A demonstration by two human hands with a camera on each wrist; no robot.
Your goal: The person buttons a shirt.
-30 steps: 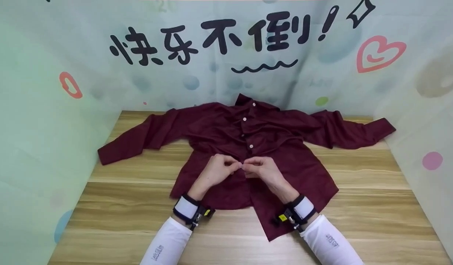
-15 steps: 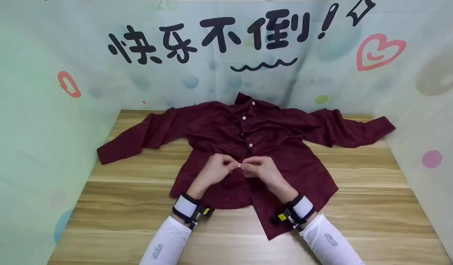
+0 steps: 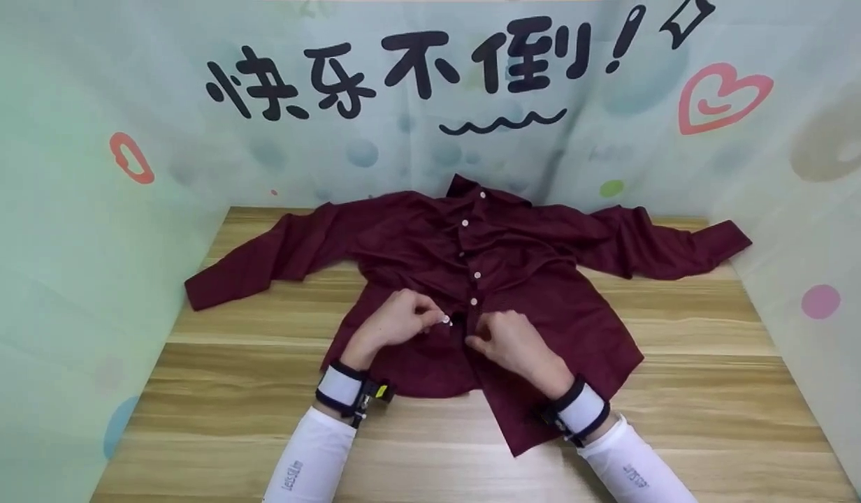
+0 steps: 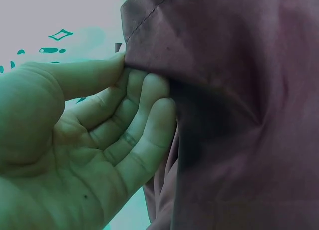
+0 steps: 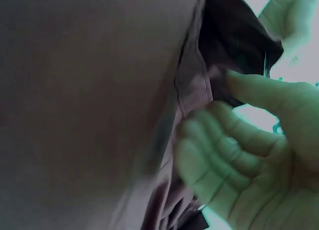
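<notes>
A dark red long-sleeved shirt [image 3: 409, 237] lies front up, its sleeves spread to both sides. My left hand [image 3: 395, 318] pinches the edge of one front panel between thumb and fingers; a small white button [image 3: 446, 319] shows at its fingertips. In the left wrist view the thumb presses the stitched cloth edge from the near side of my left hand [image 4: 99, 120]. A short gap away, my right hand [image 3: 518, 342] holds the other front edge with curled fingers. Close up, the thumb of my right hand [image 5: 249, 145] meets the placket [image 5: 194, 83]. Above, another white button [image 3: 474, 302] shows on the placket.
The shirt rests on a wood-grain table [image 3: 249, 405]. A pale printed curtain [image 3: 402, 154] with black characters stands right behind the collar, and similar sheets close off both sides. Wrist cameras are strapped to both forearms, above white sleeves.
The hands, earlier together at one button, have moved apart. My left hand keeps the button edge on the left; my right hand has shifted right and down. A gap opens between the panels.
</notes>
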